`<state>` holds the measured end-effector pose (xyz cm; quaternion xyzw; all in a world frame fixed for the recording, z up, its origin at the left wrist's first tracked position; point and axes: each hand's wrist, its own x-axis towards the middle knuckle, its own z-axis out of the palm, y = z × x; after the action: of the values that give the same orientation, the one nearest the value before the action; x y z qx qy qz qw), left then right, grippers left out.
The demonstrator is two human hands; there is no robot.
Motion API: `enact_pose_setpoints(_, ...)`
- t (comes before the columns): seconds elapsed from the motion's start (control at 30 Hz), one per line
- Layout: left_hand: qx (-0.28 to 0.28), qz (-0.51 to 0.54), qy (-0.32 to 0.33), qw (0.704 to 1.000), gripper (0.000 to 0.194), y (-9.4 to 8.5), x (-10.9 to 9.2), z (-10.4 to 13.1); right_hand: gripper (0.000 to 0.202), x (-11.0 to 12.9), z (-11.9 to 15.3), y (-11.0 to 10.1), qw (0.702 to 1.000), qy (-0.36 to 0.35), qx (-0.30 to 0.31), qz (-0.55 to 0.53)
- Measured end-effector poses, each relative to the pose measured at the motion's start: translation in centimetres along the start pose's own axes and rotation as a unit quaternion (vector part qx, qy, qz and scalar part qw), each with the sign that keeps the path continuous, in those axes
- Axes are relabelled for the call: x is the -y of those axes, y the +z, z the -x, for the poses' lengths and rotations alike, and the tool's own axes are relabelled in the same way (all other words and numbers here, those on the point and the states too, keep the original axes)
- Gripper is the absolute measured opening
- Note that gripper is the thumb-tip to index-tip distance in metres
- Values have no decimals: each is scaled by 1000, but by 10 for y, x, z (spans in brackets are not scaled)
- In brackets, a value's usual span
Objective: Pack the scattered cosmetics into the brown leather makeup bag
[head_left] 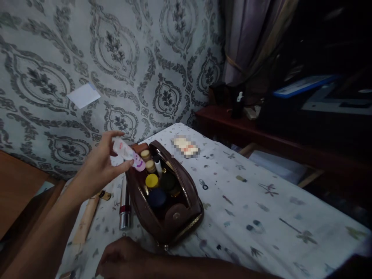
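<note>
My left hand (106, 166) pinches a small white tube with a pink and purple end (125, 150) between thumb and fingers, over the far left rim of a brown makeup bag (177, 217). The bag lies unzipped on the table, its mouth facing up. Inside are a yellow-lidded jar (152, 181), a dark blue round lid (157, 197), beige caps (150, 166) and a white-and-black slim tube (158, 166). My right hand (122, 255) rests curled at the near side of the bag; its fingertips and anything in them are hidden.
Left of the bag lie a silver cylinder with a red band (124, 209) and a beige tube (86, 221). A blurred pale item (185, 146) lies beyond the bag on the patterned tablecloth (241, 201). A dark red shelf (226, 120) borders the table's right side.
</note>
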<state>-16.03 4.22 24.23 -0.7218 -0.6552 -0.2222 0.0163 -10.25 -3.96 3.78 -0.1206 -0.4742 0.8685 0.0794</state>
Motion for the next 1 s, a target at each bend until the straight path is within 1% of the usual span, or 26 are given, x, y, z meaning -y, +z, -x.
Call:
enact_pose_setpoints(0.07, 19, -8, 11, 1000, 54, 4, 4, -13, 32, 2, 2, 0, 1000, 6, 0, 3)
enact_pose_setpoints(0.17, 41, -3, 23, 999, 36, 12, 7, -25, 19, 0, 0, 0, 1000, 10, -5, 5)
enact_pose_setpoints(0.23, 50, -8, 25, 998, 29, 15, 8, -30, 12, -1, -2, 0, 1000, 15, -12, 9)
enact_pose_setpoints(0.3, 49, -25, 26, 998, 25, 17, 8, -33, 9, -1, -3, 0, 1000, 21, -12, 15)
enact_pose_setpoints(0.47, 45, -98, 52, 993, 20, 15, 4, -36, 9, 3, -1, 1, 1000, 27, -4, 12)
enact_pose_setpoints(0.63, 53, -178, 86, 979, 26, 10, -3, -41, 8, -1, -2, -1, 1000, 10, 6, 13)
enact_pose_setpoints(0.77, 78, -224, 65, 969, 32, 10, -9, -47, 15, -6, -6, -2, 1000, -3, 18, 15)
enact_pose_setpoints(0.87, 92, -229, 57, 967, 34, 10, -13, -51, 17, -5, -6, -1, 1000, -2, 15, 9)
enact_pose_setpoints(0.93, 86, -214, 50, 972, 31, 6, -16, -53, 21, -3, -6, -1, 1000, -9, 17, 0)
enact_pose_setpoints(1.0, 60, -188, 26, 980, 27, -3, -17, -52, 27, -2, -5, -2, 1000, -17, 23, -12)
